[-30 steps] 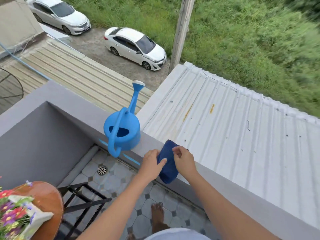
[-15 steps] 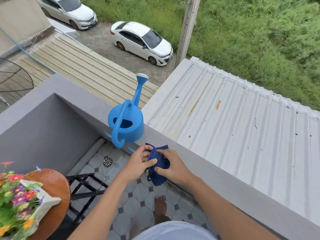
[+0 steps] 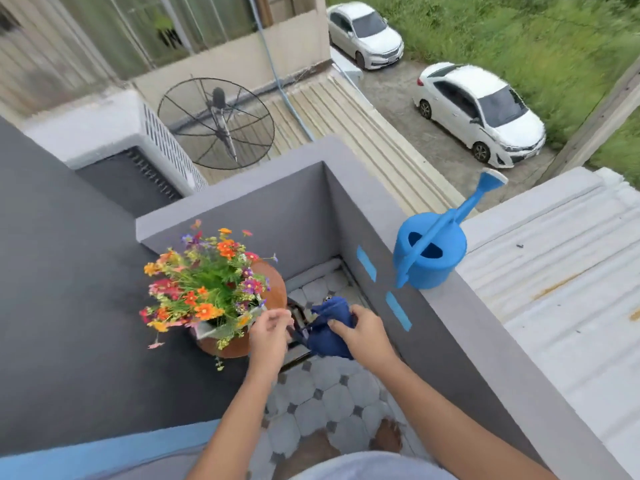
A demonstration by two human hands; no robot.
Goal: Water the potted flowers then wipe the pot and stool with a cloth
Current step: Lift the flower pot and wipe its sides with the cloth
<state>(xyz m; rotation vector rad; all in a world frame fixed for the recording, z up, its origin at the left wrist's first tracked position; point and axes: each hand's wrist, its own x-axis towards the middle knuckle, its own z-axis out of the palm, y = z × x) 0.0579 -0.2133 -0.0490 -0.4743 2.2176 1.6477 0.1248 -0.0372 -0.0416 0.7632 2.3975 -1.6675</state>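
The blue cloth (image 3: 327,336) is gripped by the right hand (image 3: 367,336); whether the left hand (image 3: 270,336) pinches anything cannot be told. Beyond, the flower pot (image 3: 207,330) on the wooden stool (image 3: 275,282) could be tipped by a hard wipe. The watering can (image 3: 429,251) on the parapet (image 3: 485,306) could be elbowed off.

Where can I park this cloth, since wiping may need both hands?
Wall top is bare between its corner and the watering can, and again this side of it. The stool is crowded: the pot leaves only a rim.
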